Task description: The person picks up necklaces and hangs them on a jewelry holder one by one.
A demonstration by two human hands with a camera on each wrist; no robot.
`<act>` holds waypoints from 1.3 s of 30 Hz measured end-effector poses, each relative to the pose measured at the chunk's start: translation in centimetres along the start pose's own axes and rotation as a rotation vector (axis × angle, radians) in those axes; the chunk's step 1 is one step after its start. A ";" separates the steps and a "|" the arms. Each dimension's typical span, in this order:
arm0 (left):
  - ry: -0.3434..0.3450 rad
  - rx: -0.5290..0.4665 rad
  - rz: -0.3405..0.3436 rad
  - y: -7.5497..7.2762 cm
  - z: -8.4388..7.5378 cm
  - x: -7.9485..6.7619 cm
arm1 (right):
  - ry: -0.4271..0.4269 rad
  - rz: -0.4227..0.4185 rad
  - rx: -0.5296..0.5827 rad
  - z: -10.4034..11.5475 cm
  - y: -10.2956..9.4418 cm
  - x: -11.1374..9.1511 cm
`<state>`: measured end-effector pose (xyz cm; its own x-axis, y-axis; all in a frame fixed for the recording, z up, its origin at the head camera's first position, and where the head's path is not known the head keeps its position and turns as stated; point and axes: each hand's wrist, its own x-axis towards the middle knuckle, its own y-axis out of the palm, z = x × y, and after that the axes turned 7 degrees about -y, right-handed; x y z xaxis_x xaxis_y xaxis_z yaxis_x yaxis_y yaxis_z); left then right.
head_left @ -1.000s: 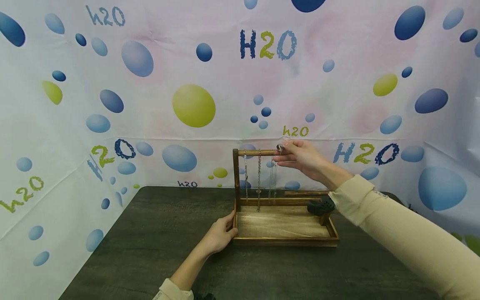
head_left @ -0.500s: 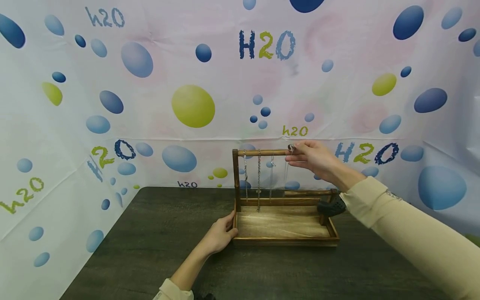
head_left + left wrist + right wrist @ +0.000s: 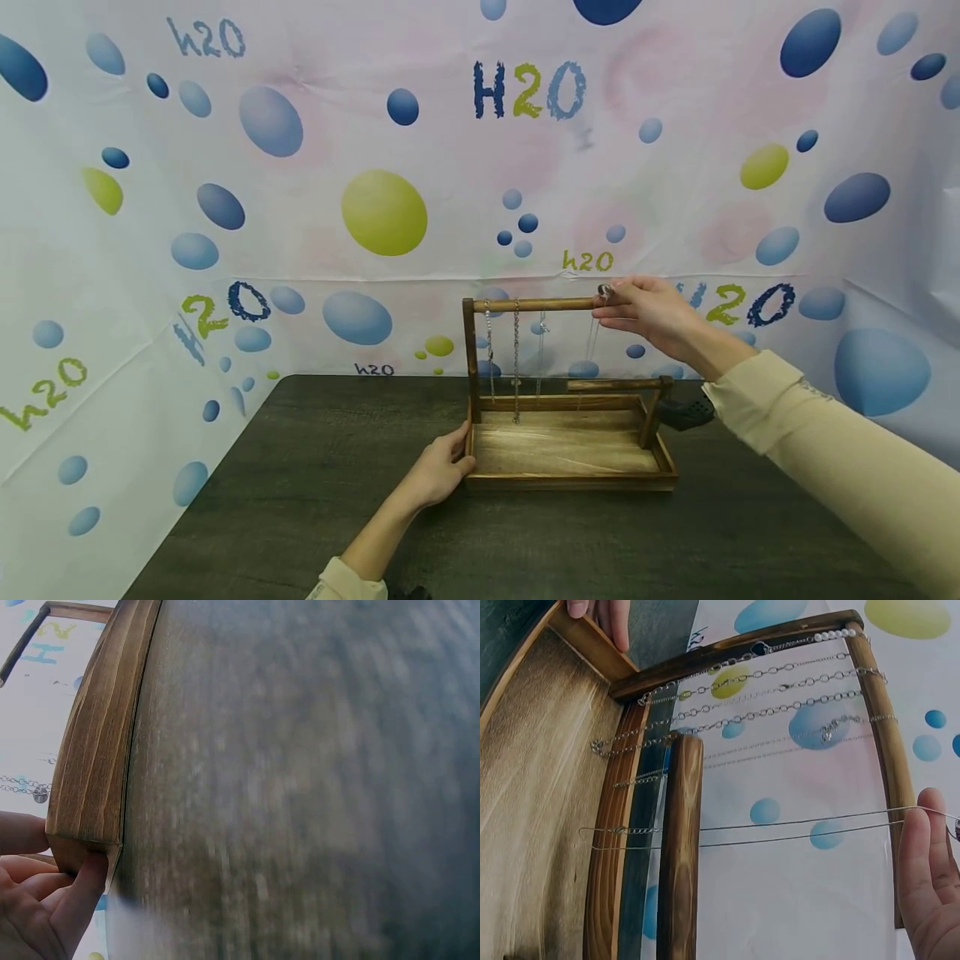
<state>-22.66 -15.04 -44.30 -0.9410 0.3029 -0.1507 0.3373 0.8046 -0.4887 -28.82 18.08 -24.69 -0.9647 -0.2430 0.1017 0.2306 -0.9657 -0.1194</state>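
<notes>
A wooden jewelry stand (image 3: 570,482) has a shallow tray and a raised top bar (image 3: 551,305). My left hand (image 3: 437,472) grips the tray's left end wall, thumb and fingers on either side of it. At the bar's right end, my right hand (image 3: 651,317) pinches a thin silver chain necklace (image 3: 795,821), whose two strands hang over the bar. Something small and shiny (image 3: 604,291) shows at the fingertips, too small to make out. To the left hang a pearl-beaded chain (image 3: 491,354), a thicker link chain (image 3: 517,358) and a fine chain (image 3: 540,358).
A lower wooden bar (image 3: 617,385) juts leftward from a post on the tray's right side. The stand rests on a dark wood-look table (image 3: 360,433). Behind rises a white backdrop (image 3: 457,167) with blue and green dots.
My right hand has moved rightward along the top bar, bringing the thin chain necklace with it, apart from the fine chain left of it. My left hand has stayed on the tray.
</notes>
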 end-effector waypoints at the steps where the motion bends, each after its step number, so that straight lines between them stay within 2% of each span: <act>1: -0.001 0.002 0.000 0.0 0.0 0.0 | 0.001 -0.002 0.005 0.0 -0.2 0.0; 31: 0.000 0.002 -0.001 0.0 0.0 -0.3 | -0.017 -0.027 0.035 -0.8 -4.5 -1.1; 39: 0.003 0.001 0.000 0.0 0.0 -0.1 | 0.008 -0.053 -0.046 -0.8 -5.3 -0.9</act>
<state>-22.54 -15.04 -44.29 -0.9408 0.3050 -0.1481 0.3377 0.8039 -0.4895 -29.25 23.48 -24.89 -0.9764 -0.1911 0.1008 0.1738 -0.9719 -0.1589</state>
